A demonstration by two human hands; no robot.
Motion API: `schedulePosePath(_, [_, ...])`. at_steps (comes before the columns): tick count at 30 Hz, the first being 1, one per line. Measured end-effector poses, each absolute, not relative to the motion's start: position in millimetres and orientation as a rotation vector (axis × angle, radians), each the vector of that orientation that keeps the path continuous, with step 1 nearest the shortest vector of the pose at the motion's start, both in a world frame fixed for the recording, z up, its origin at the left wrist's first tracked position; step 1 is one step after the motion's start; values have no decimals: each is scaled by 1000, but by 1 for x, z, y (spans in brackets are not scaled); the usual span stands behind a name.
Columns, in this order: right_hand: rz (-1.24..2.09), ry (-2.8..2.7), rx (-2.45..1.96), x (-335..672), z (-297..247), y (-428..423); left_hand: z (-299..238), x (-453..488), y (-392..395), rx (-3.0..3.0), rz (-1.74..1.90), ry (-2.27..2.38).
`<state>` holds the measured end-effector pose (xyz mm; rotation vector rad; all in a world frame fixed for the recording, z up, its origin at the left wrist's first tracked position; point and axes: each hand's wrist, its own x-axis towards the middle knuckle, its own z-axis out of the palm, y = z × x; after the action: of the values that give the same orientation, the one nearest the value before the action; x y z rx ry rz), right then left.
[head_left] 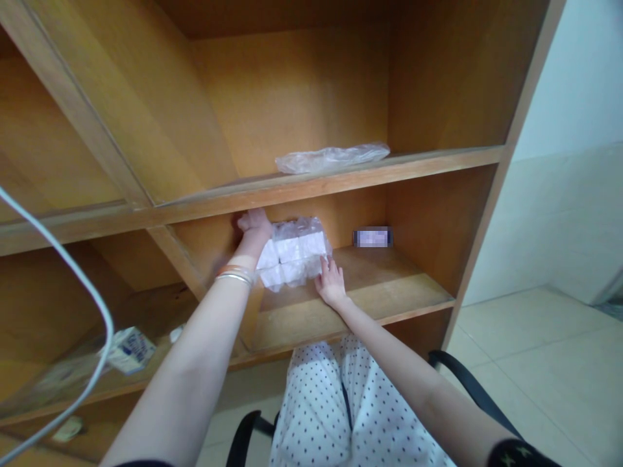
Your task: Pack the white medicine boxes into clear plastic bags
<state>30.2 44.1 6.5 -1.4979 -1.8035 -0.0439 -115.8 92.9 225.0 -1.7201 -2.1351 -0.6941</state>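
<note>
A clear plastic bag of small white boxes (292, 253) is in the lower compartment of a wooden cabinet. My left hand (256, 224) reaches in at its upper left side, just under the middle shelf board; the fingers are partly hidden, so their grip cannot be made out. At the bag's lower right corner, my right hand (331, 282) has its fingers and thumb on the plastic. A small blurred-out box (372, 237) stands farther right, at the back of this compartment.
A flattened clear plastic bag (333, 157) lies on the middle shelf board (311, 187) above my hands. In the left compartment sits a white and blue carton (129, 350). A white cable (92, 292) crosses the left side. Black chair armrests (474, 389) flank my legs.
</note>
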Motion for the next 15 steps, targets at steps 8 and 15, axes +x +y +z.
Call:
schedulePosePath(8, [98,-1605,-1401,39,8,42,250,-87,-19,-1595,-729,-2198])
schedulePosePath(15, [380,-1349,-1234,51,12,34,192,-53,-65,-2217,-752,-2050])
